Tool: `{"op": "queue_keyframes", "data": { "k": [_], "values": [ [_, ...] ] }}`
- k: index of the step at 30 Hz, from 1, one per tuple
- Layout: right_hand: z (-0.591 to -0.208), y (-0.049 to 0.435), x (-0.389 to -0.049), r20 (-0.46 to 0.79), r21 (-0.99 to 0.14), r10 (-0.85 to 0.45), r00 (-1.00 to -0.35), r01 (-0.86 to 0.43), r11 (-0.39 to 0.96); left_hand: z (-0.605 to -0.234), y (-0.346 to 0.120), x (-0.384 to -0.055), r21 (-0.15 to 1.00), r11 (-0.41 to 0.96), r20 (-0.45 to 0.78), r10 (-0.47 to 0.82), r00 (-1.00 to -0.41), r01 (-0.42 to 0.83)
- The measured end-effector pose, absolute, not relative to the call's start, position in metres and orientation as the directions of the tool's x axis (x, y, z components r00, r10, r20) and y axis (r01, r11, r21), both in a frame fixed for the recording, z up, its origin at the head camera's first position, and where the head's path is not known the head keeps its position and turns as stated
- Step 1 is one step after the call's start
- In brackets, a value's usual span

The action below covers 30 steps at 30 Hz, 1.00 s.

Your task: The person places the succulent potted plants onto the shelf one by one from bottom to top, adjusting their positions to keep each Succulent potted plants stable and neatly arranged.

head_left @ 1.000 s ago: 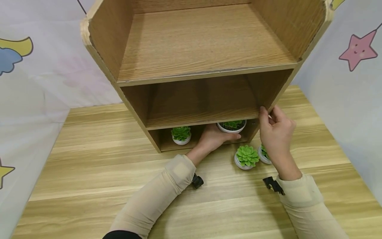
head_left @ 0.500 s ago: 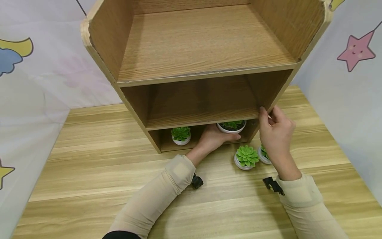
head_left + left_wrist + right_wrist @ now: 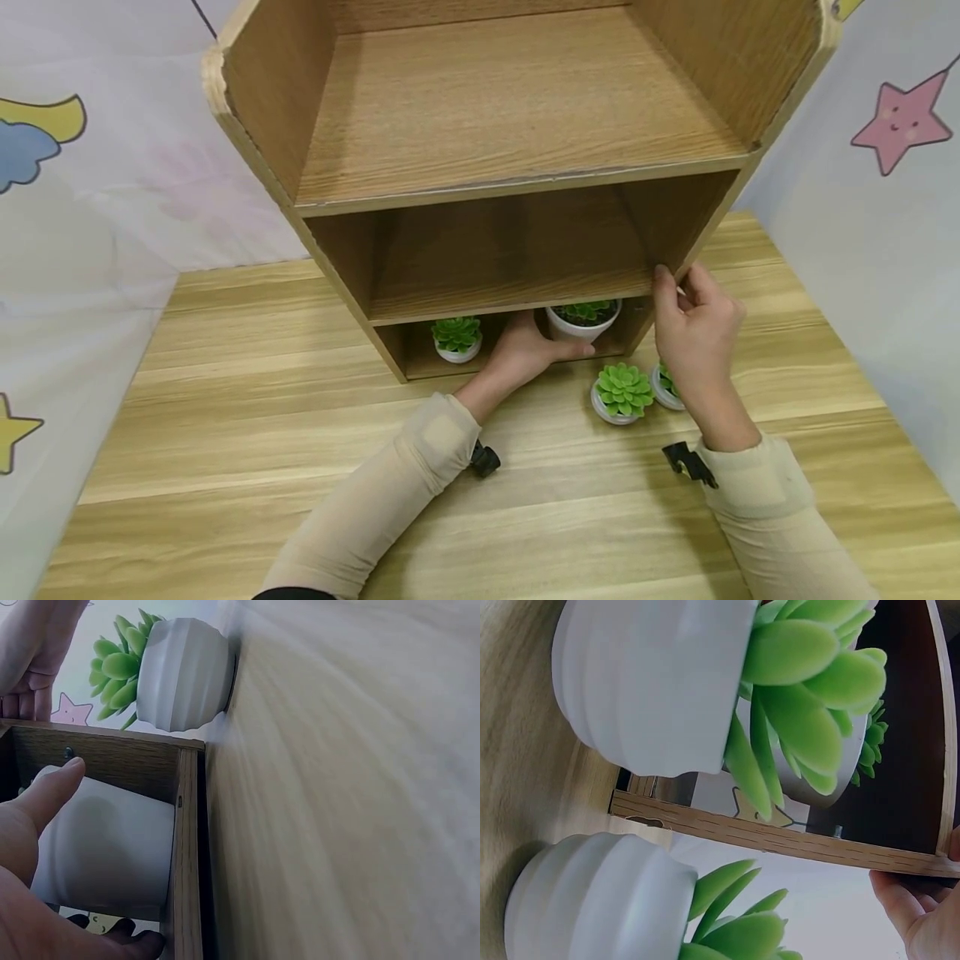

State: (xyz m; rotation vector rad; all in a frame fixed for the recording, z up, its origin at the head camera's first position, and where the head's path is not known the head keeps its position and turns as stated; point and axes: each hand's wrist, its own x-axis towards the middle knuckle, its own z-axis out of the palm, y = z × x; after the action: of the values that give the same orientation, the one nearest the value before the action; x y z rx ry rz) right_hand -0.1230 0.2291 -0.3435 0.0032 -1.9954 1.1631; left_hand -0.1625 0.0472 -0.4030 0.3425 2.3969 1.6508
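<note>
A wooden shelf unit [image 3: 517, 100] stands upright in the head view. My left hand [image 3: 521, 350] reaches into its lowest compartment, beside a larger white pot [image 3: 581, 329] with a green succulent. In the left wrist view this pot [image 3: 112, 847] sits at the compartment's bottom board, and the thumb [image 3: 52, 793] lies straight along one side with the fingers spread along the other. My right hand [image 3: 701, 333] pinches the front edge of the unit's right side panel. A smaller potted succulent [image 3: 456, 340] is at the left of the lowest compartment; the upper board hides part of the larger plant.
Two more small potted succulents stand on the wooden table [image 3: 247, 467] in front of the unit's right side: a nearer one [image 3: 622, 393] and another [image 3: 666, 392] partly behind the right hand. Printed cloth walls [image 3: 112, 167] border the table.
My left hand has drawn back slightly to the left from the larger pot, and more of the pot's white side shows. The right hand keeps its place on the side panel.
</note>
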Motion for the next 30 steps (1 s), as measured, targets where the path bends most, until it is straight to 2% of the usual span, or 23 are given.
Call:
{"op": "queue_keyframes", "data": {
  "k": [11, 30],
  "values": [
    [-0.333, 0.223, -0.117, 0.646, -0.725, 0.376, -0.664, -0.38, 0.574, -0.396, 0.043, -0.158, 0.94, 0.33, -0.03, 0.317, -0.948, 0.081],
    [-0.326, 0.219, -0.112, 0.624, -0.743, 0.374, -0.686, -0.375, 0.554, -0.393, 0.035, -0.153, 0.925, 0.368, -0.021, 0.301, -0.953, 0.096]
  ]
}}
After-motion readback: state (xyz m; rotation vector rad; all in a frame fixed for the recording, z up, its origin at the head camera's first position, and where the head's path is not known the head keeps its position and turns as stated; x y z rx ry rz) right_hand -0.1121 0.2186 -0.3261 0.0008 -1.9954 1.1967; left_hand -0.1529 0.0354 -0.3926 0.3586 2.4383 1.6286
